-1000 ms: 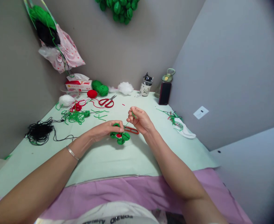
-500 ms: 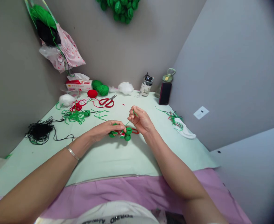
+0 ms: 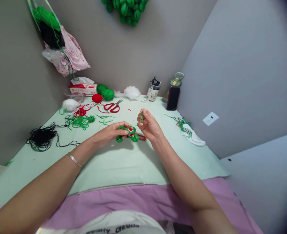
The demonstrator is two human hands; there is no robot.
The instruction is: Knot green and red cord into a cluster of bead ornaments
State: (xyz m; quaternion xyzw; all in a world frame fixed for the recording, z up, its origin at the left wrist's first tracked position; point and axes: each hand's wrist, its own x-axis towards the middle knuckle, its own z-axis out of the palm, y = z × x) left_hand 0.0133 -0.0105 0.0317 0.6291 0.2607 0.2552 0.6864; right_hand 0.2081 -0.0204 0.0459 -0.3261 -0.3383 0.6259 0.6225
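My left hand [image 3: 113,133] is closed around a small crocheted piece [image 3: 134,138], green with round green balls and a red and white patch. A red loop [image 3: 142,137] sticks out at the piece's right side; whether it is attached I cannot tell. Just to the right and slightly higher, my right hand [image 3: 150,126] pinches a green yarn strand [image 3: 141,117]. The strand runs from those fingers toward the crocheted piece. Any needle in the right fingers is too small to make out.
Red-handled scissors [image 3: 112,107], a red yarn ball [image 3: 97,98], green yarn [image 3: 105,92] and white stuffing [image 3: 132,93] lie behind the hands. Black cord [image 3: 41,136] is at left. A phone [image 3: 173,98] leans on a bottle [image 3: 177,80]; yarn scraps [image 3: 186,129] lie right.
My left hand has turned the crocheted piece, so its red and white patch faces up more. My right hand has shifted slightly right and still holds the yarn.
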